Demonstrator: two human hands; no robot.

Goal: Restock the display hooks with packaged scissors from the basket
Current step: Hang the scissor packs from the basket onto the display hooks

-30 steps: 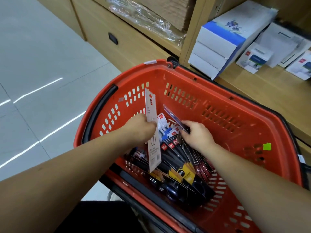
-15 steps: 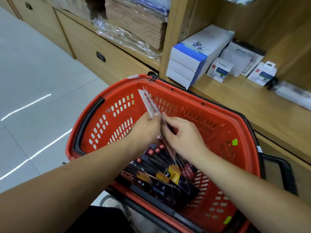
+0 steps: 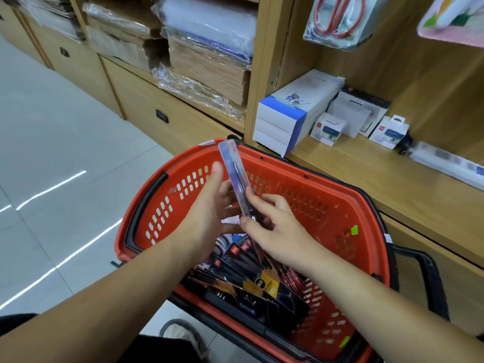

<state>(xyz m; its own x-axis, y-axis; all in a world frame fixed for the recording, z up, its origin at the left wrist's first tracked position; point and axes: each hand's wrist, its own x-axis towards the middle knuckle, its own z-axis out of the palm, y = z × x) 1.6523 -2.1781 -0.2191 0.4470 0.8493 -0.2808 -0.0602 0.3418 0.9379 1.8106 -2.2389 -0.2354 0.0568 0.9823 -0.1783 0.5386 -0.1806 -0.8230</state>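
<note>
Card-backed and slick, the scissors pack (image 3: 234,176) stands edge-on over the red basket (image 3: 340,189), pinched low by my right hand (image 3: 277,231), my left hand (image 3: 209,213) flat-fingered beside it; light and stiff, I'd judge, best held by its edges.

One basket, one pack lifted, more beneath

I count one red basket (image 3: 277,166) and a single pack (image 3: 234,174) raised above it; the packs (image 3: 248,284) lying inside overlap too thickly for me to number, well over five anyway. On the shelf (image 3: 366,174) stand three stacked boxes (image 3: 282,119), two small boxes (image 3: 327,128) and one bigger box (image 3: 358,111) behind. Above hang one scissors pack (image 3: 337,19) and one pink pack (image 3: 453,19). Two drawer pulls (image 3: 161,116) show, and one shoe (image 3: 180,334).
</note>
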